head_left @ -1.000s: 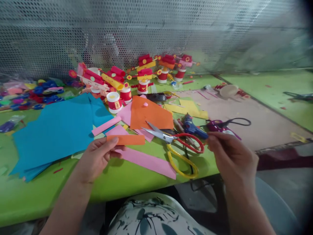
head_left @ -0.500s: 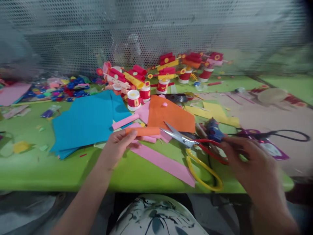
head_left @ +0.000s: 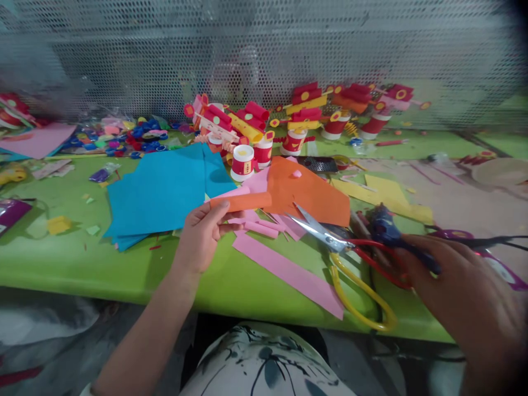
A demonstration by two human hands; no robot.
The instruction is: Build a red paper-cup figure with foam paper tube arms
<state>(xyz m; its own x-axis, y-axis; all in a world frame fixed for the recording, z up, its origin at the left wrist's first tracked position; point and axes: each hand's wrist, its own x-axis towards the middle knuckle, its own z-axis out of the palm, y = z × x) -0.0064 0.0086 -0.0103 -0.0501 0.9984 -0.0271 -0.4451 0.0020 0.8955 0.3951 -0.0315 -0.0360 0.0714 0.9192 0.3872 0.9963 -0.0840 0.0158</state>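
Note:
A rolled orange craft sheet point(head_left: 247, 202) is pinched between the thumb and fingers of my left hand point(head_left: 202, 236), above pink strips. My right hand point(head_left: 457, 286), somewhat blurred, is closed around the handle of a blue glue gun point(head_left: 384, 224). Scissors point(head_left: 330, 236) with one red and one yellow handle lie slightly spread just left of that hand, their blades pointing towards the orange roll. In front of the roll lies a long flat pink strip point(head_left: 289, 275), and smaller pink rolls point(head_left: 262, 228) sit just beneath it.
Blue sheets point(head_left: 160, 192) lie left of centre, and an orange sheet point(head_left: 309, 190) right of it. Several red and yellow cup figures point(head_left: 243, 162) stand behind. Colourful small pieces point(head_left: 124, 137) are heaped back left. A perforated metal panel point(head_left: 264, 49) closes the back.
The view has swung left, so the table's things appear farther right. My left hand still holds the orange roll, now slightly higher in view. The right hand stays at the glue gun.

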